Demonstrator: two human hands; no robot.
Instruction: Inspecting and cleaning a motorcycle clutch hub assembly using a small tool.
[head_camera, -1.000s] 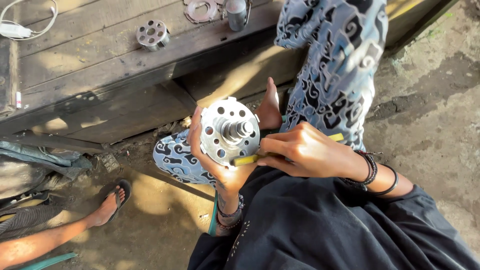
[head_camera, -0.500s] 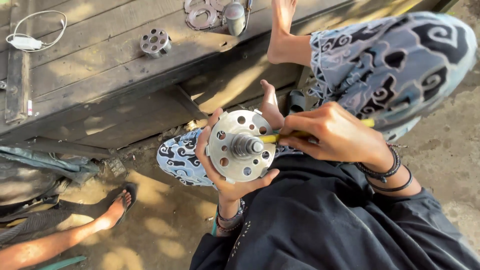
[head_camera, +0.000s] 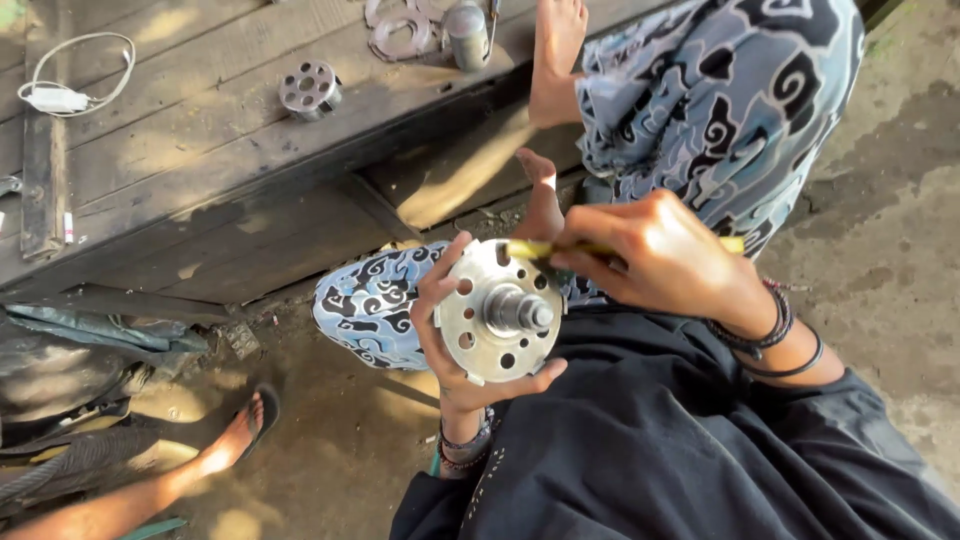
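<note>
**Hub disc rotated in hand, tool tip now at its upper rim**

Since a second ago, the view is shifting: the disc is sitting lower and further right in it, and the yellow tool has gone from the lower right edge up to the top edge of the disc.

Left hand is cupping the round metal disc from behind, thumb curling over the left rim, fingers wrapping under the bottom edge. Disc face is pointing toward the camera, with a ring of holes and a short shaft standing out of its centre.

Right hand is pinching a thin yellow tool, fingers closed tight round it; the tip is touching the disc's upper right rim (exact contact point hidden by the fingers).

Disc is being held above the lap, over black cloth and patterned blue trousers.

Nearby: a wooden platform is carrying a small drilled metal cylinder, flat metal rings and a white cable. Another person's sandalled foot is resting on the ground at lower left.
</note>
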